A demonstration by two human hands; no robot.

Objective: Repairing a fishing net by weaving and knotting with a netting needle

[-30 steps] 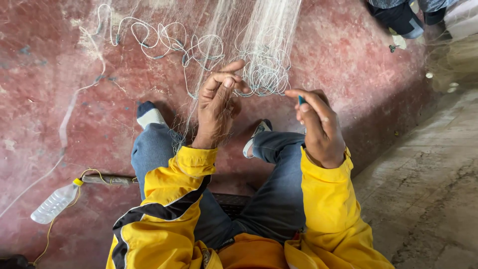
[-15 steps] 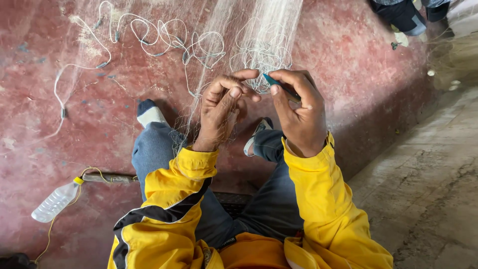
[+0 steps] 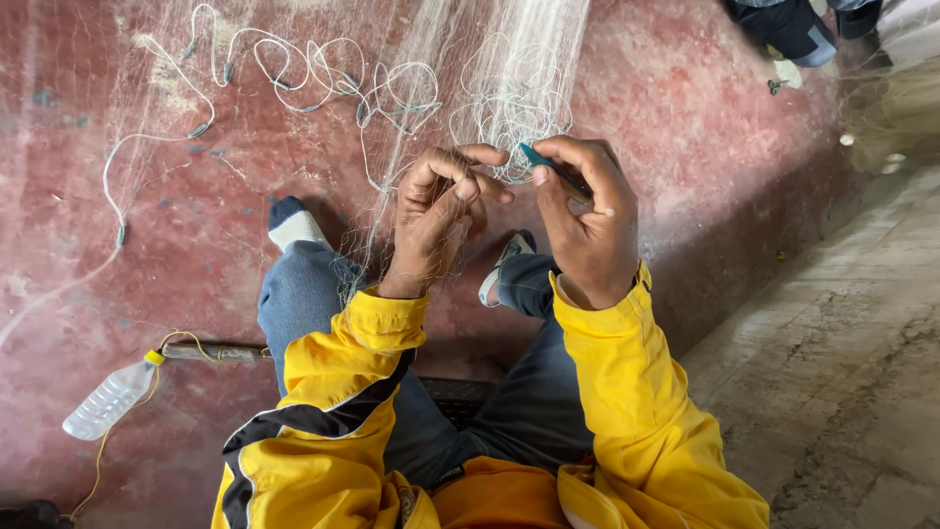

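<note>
A fine white fishing net (image 3: 509, 69) with a looping white edge cord (image 3: 294, 69) hangs down over a red floor. My left hand (image 3: 441, 216) pinches a bunch of net mesh between thumb and fingers. My right hand (image 3: 587, 220) holds a thin teal netting needle (image 3: 540, 162), its tip pointing left at the mesh just beside my left fingertips. Both hands are close together, above my knees in blue jeans. My sleeves are yellow with a black stripe.
A clear plastic bottle (image 3: 110, 400) with a yellow cap lies at lower left, tied with yellow string to a short stick (image 3: 211, 351). A grey concrete strip (image 3: 842, 372) runs along the right. Someone's dark shoes (image 3: 793, 29) show at the top right.
My right hand moved left from out at the side to meet my left hand, bringing the needle tip up to the mesh. My left hand stayed on the net.
</note>
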